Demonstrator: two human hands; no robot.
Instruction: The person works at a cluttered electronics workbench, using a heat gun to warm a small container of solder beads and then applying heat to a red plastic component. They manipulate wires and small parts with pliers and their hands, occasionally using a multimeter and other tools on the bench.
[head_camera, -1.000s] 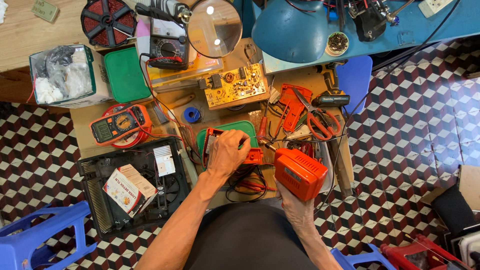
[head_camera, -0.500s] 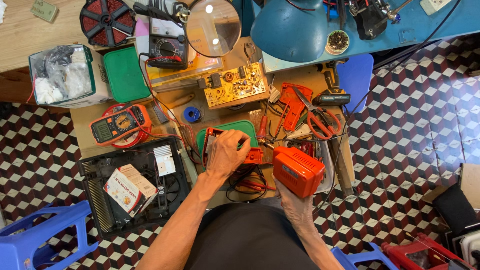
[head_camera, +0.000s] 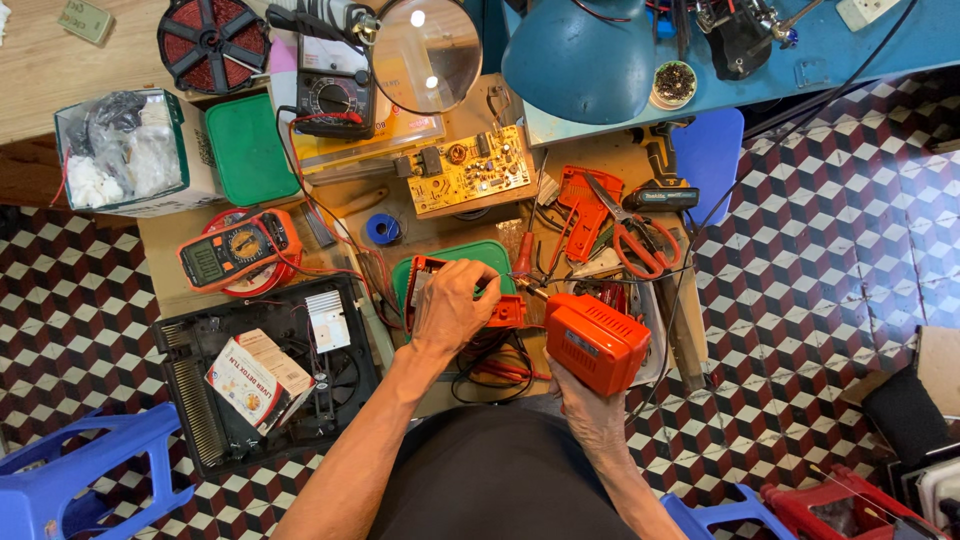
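Grip check: right hand is wrapped around the boxy orange plastic soldering gun, its tip angled left toward the work. Left hand pinches the small open orange plastic housing and pins it against the green plastic lid on the wooden counter. Judgement: mid-job, housing opened, tip close, contact hidden by the fingers. Yellow circuit board and orange multimeter lie apart, untouched.

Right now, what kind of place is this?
Probably a small electronics repair bench: a bare yellow circuit board, an orange handheld multimeter, and a round magnifying lens on an arm crowd the worktop over a checkered tile floor.
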